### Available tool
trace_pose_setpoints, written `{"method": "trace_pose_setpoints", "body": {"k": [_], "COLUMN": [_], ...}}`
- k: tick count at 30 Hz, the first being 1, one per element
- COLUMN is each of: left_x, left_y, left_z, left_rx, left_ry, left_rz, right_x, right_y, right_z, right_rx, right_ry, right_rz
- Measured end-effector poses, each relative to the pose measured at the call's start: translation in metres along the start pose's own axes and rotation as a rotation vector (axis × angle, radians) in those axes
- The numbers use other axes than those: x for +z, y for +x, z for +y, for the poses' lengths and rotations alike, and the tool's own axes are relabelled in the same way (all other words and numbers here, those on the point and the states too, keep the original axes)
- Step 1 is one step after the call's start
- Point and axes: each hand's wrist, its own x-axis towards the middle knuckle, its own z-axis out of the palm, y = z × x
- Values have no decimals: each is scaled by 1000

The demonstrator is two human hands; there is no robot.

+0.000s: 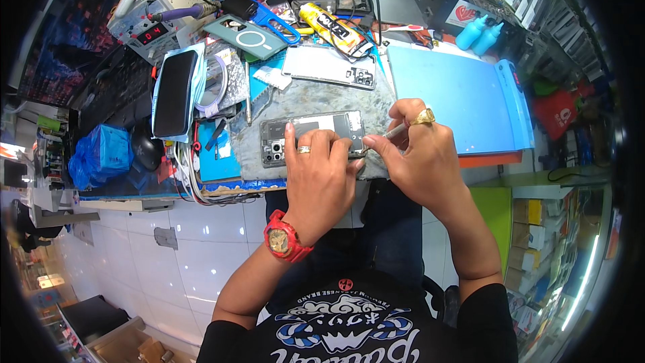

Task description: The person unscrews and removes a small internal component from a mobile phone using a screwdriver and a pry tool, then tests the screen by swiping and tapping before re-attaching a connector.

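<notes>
Cluttered bench (232,189) noted. Grey mat (309,98) spread on it; opened phone (324,123) and pale phone housing (326,66) supported by mat. Blue panel (450,94) seen at mat's right.

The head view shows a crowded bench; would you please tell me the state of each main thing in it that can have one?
Opened phone: lying flat, inner parts exposed
Left hand: fingers resting on that phone
Right hand: pinching a thin tool
White phone panel: lying apart from the opened phone
Dark-screened phone: face up, display dark
Red digit display: lit
Monitor: lit
Yellow tube: lying on its side
</notes>
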Motion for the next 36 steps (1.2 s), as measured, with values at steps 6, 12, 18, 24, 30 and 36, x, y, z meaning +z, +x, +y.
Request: {"method": "trace_pose_setpoints", "body": {"k": [6,12,18,24,30,36], "left_x": [-3,-5,-5,-16,-21,-22], "left_y": [4,14,33,72,70,21], "left_z": [0,1,-6,-60,-78,-19], "left_rx": [13,45,117,57,37,106], "left_ry": [-12,-42,-1,200,238,45], "left_rz": [-21,4,91,31,-32,6], "right_x": [-1,-12,-11,-8,-11,-1], "right_y": [-3,0,12,23,8,-9], "right_z": [1,-7,-8,8,3,4], "right_rx": [41,50,64,8,112,75], "right_ry": [282,271,367,325,340,353], "right_rz": [6,72,143,277,113,12]}}
